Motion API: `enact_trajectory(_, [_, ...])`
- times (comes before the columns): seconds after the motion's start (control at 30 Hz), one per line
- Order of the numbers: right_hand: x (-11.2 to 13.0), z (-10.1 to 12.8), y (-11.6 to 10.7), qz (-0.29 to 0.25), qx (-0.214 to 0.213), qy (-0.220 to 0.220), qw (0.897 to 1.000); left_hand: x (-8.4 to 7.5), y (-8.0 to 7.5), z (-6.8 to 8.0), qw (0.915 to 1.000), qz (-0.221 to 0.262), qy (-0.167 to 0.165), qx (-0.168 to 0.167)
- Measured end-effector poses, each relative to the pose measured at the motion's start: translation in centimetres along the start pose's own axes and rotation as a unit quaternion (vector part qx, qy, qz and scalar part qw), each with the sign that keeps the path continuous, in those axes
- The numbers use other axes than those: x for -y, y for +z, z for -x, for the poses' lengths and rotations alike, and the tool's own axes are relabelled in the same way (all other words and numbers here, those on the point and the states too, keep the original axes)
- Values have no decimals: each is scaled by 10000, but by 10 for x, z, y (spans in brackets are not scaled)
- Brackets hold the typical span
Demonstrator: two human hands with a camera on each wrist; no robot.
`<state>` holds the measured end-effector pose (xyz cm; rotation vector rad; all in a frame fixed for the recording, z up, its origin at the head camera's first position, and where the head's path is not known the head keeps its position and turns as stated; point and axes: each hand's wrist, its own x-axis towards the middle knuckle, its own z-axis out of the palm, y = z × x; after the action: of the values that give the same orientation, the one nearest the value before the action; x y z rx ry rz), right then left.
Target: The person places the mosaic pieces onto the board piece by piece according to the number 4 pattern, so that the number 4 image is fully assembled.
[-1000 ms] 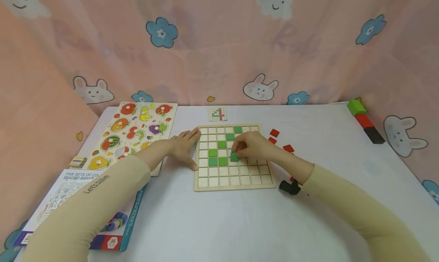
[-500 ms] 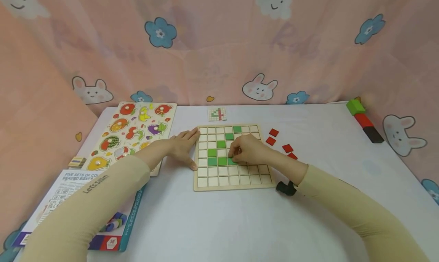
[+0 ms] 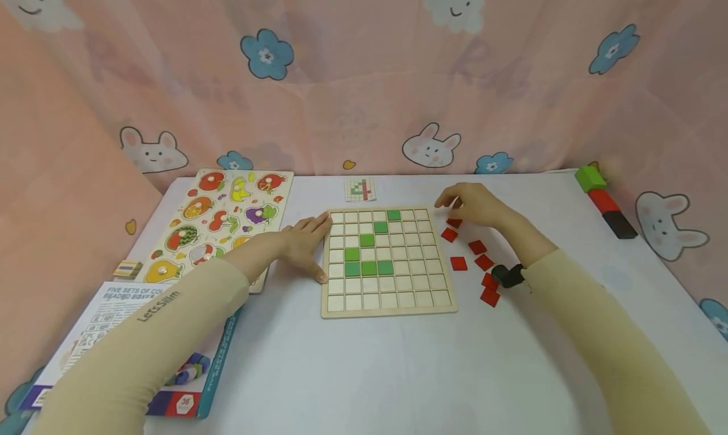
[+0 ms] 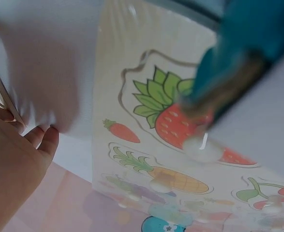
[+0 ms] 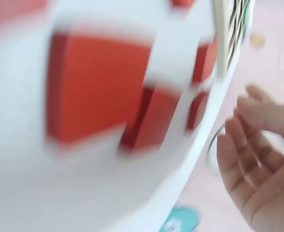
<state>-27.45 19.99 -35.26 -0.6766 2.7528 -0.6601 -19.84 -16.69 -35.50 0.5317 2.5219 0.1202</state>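
We mark the right hand point(image 3: 474, 205) as the nearer one: it hangs over the tabletop point(image 3: 546, 226), fingers loosely bent, thumb close to the fingertips, nothing seen in them. The nearest red tile point(image 3: 454, 223) lies below those fingers and slightly toward us, partly covered by the hand in the head view; the right wrist view shows a gap, not contact. That short drop is what we judge the move turns on. The tile looks square, so we log no long axis. Other red tiles point(image 3: 476, 247) trail from there toward our side. The grid board point(image 3: 352, 314), with green tiles point(image 3: 366, 239) in some squares, sits left of the right fingers and nearer us. Our left hand point(image 3: 303, 248) is farther off, fingers spread, resting at the board's left edge, holding no tile.
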Motion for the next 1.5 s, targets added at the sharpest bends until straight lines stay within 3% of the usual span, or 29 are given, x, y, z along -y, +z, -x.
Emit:
enact_trajectory(0.13, [-21,3,-6,-126,278,112,9995,1,0,1,10000,3,-3,-8])
enact_trajectory(0.33, [-30,5,-3,-29,525,322,9981,2,1,0,10000,0,-1,8])
enact_trajectory(0.63, [-27,4,-4,34,286,365,9989,2,2,-1,10000,-23,-12,29])
enact_trajectory(0.8, [-23,-1,-5,-278,28,304,9991,3,2,-2,10000,-47,3,16])
enact_trajectory(1.03, [7,-15,6,-1044,173,96,9943,3,1,-2,10000,-15,-17,53])
enact_trajectory(1.27, [44,-29,24,-685,126,-239,9973,2,1,-2,10000,10,-47,60])
enact_trajectory(1.5, [60,-34,38,-634,-17,-405,9972,3,2,-2,10000,-1,-32,39])
